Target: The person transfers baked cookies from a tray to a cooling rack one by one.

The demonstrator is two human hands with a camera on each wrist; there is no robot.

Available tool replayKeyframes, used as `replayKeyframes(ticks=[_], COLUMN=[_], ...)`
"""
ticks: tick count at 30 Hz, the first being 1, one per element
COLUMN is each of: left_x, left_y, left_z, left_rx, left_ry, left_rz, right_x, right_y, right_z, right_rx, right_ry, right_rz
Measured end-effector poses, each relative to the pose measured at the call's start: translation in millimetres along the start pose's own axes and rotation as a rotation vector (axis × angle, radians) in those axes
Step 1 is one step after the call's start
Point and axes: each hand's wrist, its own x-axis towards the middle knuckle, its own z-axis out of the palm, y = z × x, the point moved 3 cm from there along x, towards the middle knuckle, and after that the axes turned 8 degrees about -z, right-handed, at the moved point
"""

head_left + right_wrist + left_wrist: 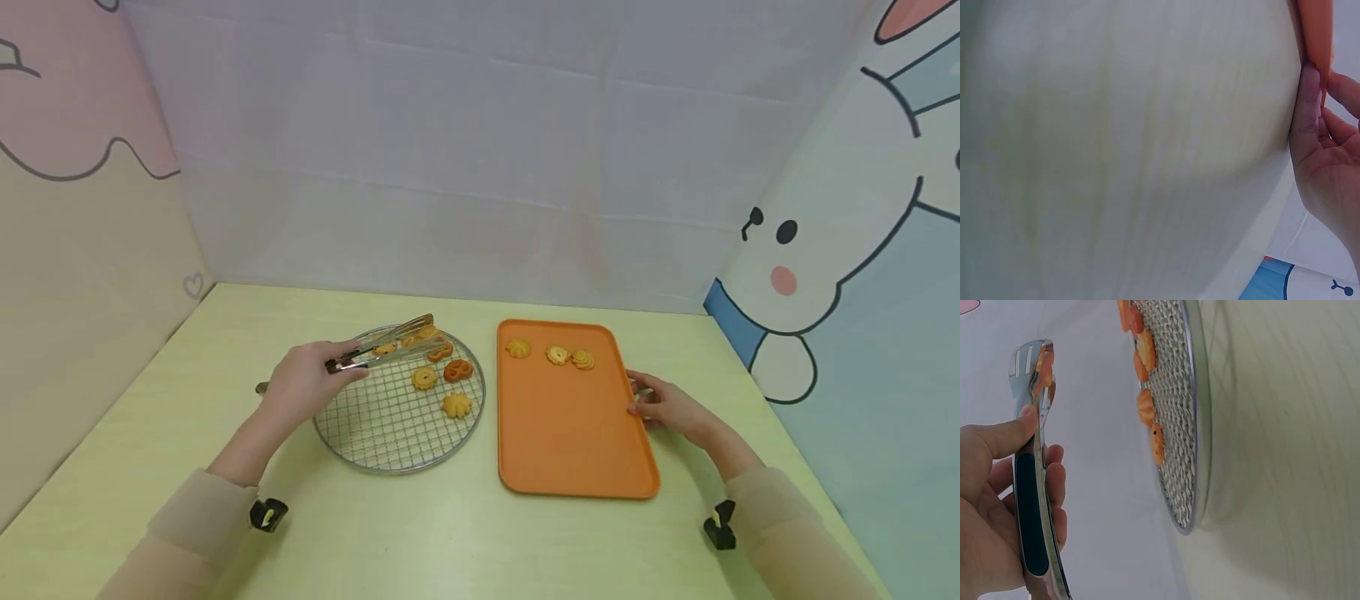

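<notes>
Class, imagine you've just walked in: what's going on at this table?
A person's left hand holds tongs over a round rack, while the right hand grips the right edge of an orange tray. Three cookies lie near the tray's far end. Others lie towards the rack's far and right sides, pretzels among them.

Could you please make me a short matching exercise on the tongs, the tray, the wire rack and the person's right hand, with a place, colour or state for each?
Column one
1. tongs
2. tray
3. wire rack
4. right hand

Column two
A. orange and roughly rectangular
B. at the tray's right edge, gripping it
C. round, on the table to the left of the tray
D. held in the left hand

Right pairs: 1-D, 2-A, 3-C, 4-B
</notes>
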Motion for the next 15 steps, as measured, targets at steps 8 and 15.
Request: replayKeyframes(ticks=[8,15], left_x=[-0.8,-3.5], left_y=[-20.5,-35.9], left_z=[2.0,2.9], left_rx=[0.036,0.081], left_ry=[-0.013,-0.04], left_rz=[-0.047,-0.068], right_x=[-1,-1], right_y=[-2,-4], right_z=[1,2], right_rx=[0.007,0.004], right_ry=[0.0,-0.004], right_rz=[-0.004,-0.008])
